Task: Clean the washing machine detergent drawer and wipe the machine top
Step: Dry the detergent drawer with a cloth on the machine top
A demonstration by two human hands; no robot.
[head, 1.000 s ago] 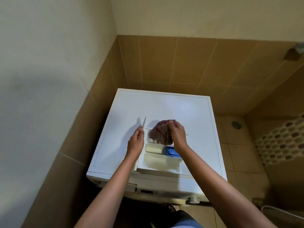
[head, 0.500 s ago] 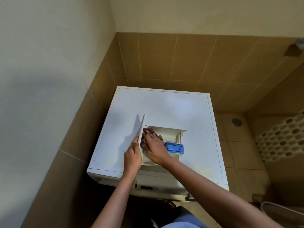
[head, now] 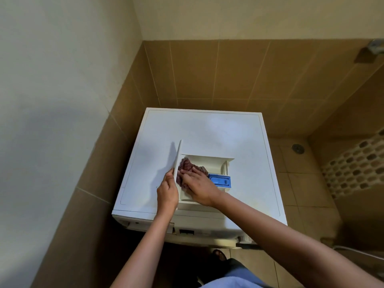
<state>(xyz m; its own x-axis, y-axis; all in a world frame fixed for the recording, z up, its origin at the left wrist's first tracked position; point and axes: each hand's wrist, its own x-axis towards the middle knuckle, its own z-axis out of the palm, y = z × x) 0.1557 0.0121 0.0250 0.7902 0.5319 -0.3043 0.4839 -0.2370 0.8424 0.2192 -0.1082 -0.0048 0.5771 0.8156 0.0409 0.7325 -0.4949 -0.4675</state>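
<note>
From the head camera, the detergent drawer (head: 209,161) lies open in the washing machine top (head: 207,129), towards its front, with its white lid (head: 178,155) standing on edge along the drawer's left side. The left hand (head: 167,192) grips the lid's near end, fingers curled round it, much as half a second ago. The right hand (head: 198,187) lies across the drawer and presses the reddish cloth (head: 185,166) against the lid's inner face. Its fingers rest over the cloth, but whether they curl into it cannot be told. More cloth shows beyond the fingers than half a second ago, and a second ago it was bunched at the drawer's back compartment. The blue insert (head: 221,180) sits just right of the hand.
</note>
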